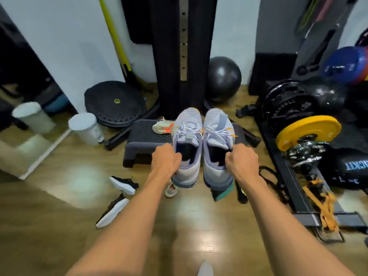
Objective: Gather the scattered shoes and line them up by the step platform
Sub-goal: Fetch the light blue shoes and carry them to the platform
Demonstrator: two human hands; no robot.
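Observation:
I hold a pair of pale lilac sneakers side by side in the air, toes pointing away. My left hand (pixel 166 159) grips the collar of the left sneaker (pixel 187 134). My right hand (pixel 242 161) grips the collar of the right sneaker (pixel 218 132). Just beyond and below them sits the dark grey step platform (pixel 144 141), with a cream and orange shoe (pixel 162 127) lying on its top. Two black shoes with white soles lie on the wooden floor at lower left, one (pixel 124 185) near my left forearm and another (pixel 112 212) closer to me. A small pale sandal (pixel 171 189) peeks out under the left sneaker.
A white pedal bin (pixel 86 128) stands left of the step. A black balance disc (pixel 114 103), a dark exercise ball (pixel 224 77) and a black machine column (pixel 183 52) are behind. A weight rack with a yellow plate (pixel 308 132) fills the right. A teal and black object (pixel 220 194) lies under the right sneaker.

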